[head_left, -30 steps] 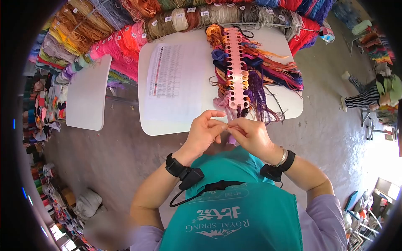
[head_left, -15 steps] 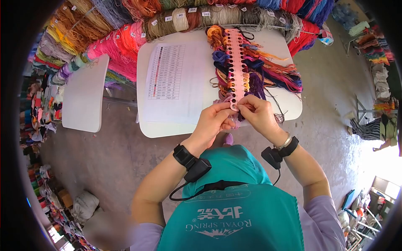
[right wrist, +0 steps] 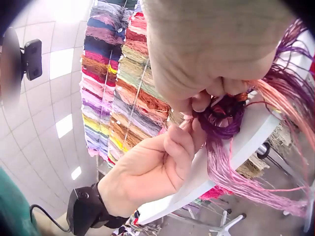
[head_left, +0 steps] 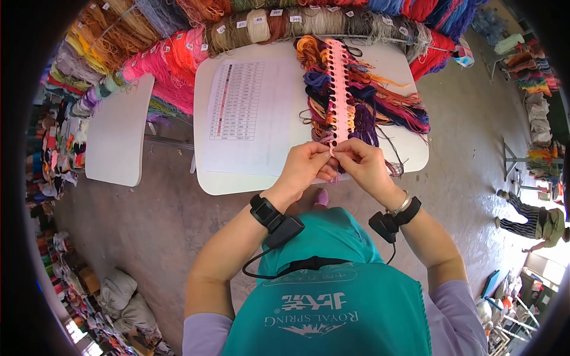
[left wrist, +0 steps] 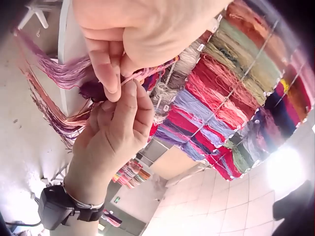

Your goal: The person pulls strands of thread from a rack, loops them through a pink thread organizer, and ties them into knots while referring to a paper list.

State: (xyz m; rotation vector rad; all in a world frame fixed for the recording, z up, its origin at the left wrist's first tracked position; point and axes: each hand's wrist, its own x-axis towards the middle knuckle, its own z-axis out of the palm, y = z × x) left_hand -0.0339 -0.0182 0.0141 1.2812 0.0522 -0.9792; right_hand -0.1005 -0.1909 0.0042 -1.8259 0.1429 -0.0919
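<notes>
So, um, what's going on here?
A person's left hand and right hand meet near the edge of a white table, pinching at the near end of a pink card. Colored threads spread from both sides of the card; I can't tell whether the hands hold one too. A printed sheet lies to the left, and yarn hangs behind.

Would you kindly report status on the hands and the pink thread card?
Left hand and right hand pinching at near end of pink thread card. Card over white table, strung with thread bundles. Purple threads bunched close by, possible snag.
</notes>
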